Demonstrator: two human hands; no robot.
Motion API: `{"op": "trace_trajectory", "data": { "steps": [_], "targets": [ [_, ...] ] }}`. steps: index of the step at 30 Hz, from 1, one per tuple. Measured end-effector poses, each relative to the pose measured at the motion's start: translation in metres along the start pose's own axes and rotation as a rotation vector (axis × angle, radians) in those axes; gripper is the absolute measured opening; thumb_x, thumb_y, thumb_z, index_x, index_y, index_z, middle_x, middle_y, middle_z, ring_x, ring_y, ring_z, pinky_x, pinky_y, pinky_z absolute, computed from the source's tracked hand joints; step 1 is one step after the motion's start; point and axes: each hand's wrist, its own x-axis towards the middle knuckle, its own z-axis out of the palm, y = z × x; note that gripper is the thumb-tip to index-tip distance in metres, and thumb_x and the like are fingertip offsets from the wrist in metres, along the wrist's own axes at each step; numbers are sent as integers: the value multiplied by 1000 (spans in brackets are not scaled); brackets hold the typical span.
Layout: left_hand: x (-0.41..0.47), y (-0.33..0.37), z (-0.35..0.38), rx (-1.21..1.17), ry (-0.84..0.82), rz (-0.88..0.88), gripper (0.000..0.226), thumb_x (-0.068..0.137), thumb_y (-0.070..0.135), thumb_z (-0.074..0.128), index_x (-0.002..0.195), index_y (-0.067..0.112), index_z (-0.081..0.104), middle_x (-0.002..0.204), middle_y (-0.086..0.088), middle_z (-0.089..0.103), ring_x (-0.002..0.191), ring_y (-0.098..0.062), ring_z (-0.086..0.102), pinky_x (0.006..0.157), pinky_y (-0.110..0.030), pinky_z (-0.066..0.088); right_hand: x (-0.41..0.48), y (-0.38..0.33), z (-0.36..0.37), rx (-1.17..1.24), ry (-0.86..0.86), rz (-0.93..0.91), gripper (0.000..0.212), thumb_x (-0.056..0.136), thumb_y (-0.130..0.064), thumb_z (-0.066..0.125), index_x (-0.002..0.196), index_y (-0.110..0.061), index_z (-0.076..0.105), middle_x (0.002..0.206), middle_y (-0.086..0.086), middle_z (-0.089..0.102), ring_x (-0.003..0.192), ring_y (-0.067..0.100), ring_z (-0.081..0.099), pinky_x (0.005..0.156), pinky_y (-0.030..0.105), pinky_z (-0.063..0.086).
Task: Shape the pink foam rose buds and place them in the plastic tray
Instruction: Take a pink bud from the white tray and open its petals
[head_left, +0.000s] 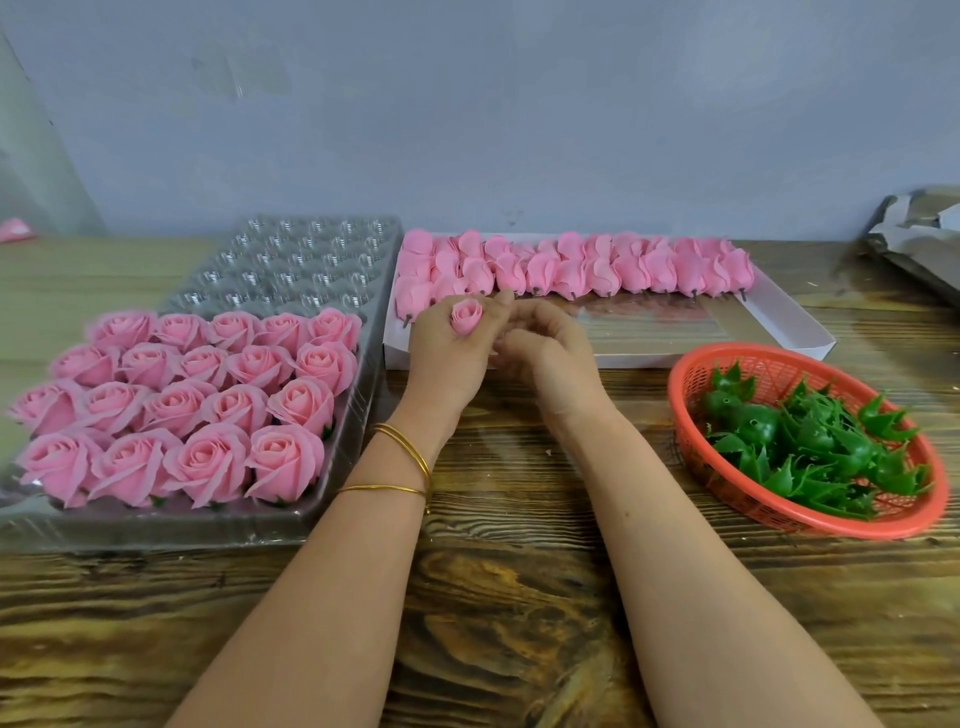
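Left hand: the left hand (447, 358) is raised over the near edge of the white box, its fingers curled round a pink foam rose bud (466, 317), which stands upright with the rolled centre facing the camera.
Right hand: the right hand (553, 358) is just beside the left, with its fingers bent towards the bud; motion blur hides whether the tips pinch a petal or only touch the other hand.
Wrist: gold bangles (405, 452) sit on the left forearm.
Plastic tray: a clear cupped plastic tray (301, 260) lies at the left of the table; shaped pink roses (208, 395) fill its near rows, and bare cups show in the far rows.
White box: a shallow white box (675, 358) lies to the right of the tray, with unshaped buds (597, 270) lined along its far side, their dark stubs pointing towards the person.
Basket: a red mesh basket (810, 525) at the right holds green plastic calyxes (810, 447).
Table: a wood-grain table (493, 597) carries everything.
Far right: crumpled grey paper (919, 234) lies against the wall.
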Motion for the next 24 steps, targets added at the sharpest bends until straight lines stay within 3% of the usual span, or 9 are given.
{"op": "trace_trajectory", "data": {
  "steps": [4,6,8,9,11,13,17,21,24],
  "targets": [
    [0,-4,0,257,8,126,32,91,25,64,72,-2,62,70,-21,63,67,-31,60,63,-50,52,-1,-4,0,114,42,-21,11,74,-16,64,84,-14,61,75,0,62,69,8,63,60,23,52],
    [-2,-3,1,246,-25,139,16,90,16,64,75,17,70,66,4,69,67,-7,63,59,-30,51,-3,-4,3,57,26,-45,16,78,-24,67,89,-13,62,78,-2,64,75,8,63,63,22,51],
    [-5,-1,3,255,-55,155,25,90,17,65,80,40,67,64,29,65,69,14,61,60,-4,42,-4,-2,5,-35,29,-61,23,77,-26,69,92,-9,63,80,2,65,81,12,62,71,28,53],
    [-6,-1,3,273,-59,151,28,91,19,65,78,43,64,62,35,62,68,18,59,58,-2,40,-4,-1,6,-65,35,-65,24,80,-23,70,96,-6,64,84,7,67,84,16,63,76,33,55],
    [-5,-2,3,302,-50,136,25,90,25,66,70,39,62,59,34,61,62,16,58,53,-3,39,-4,0,5,-85,45,-54,23,85,-19,71,104,-7,64,97,16,69,96,25,65,81,35,57],
    [-4,-5,3,321,-29,127,26,90,30,66,65,33,61,57,29,61,59,12,57,51,-5,39,-4,0,3,-93,41,-47,24,87,-19,71,109,-12,64,104,15,69,100,20,65,77,25,56],
    [-4,-5,3,326,-21,143,28,92,29,63,65,27,62,56,16,62,58,8,57,52,-7,40,-5,-2,3,-90,9,-56,27,87,-14,71,114,-14,64,103,4,68,82,-6,62,70,14,50],
    [-5,-5,2,330,-42,142,30,94,31,60,75,9,69,68,-5,68,65,-10,63,56,-24,49,-6,-2,1,-71,-9,-48,29,88,-10,69,116,-14,63,99,-1,68,78,-10,62,70,12,50],
    [-6,-5,2,332,-45,165,27,94,29,59,77,10,70,68,1,68,63,0,59,55,-13,44,-6,-3,1,-76,-22,-51,28,87,-9,69,114,-17,64,104,4,68,82,-7,63,75,14,51]
  ]
}}
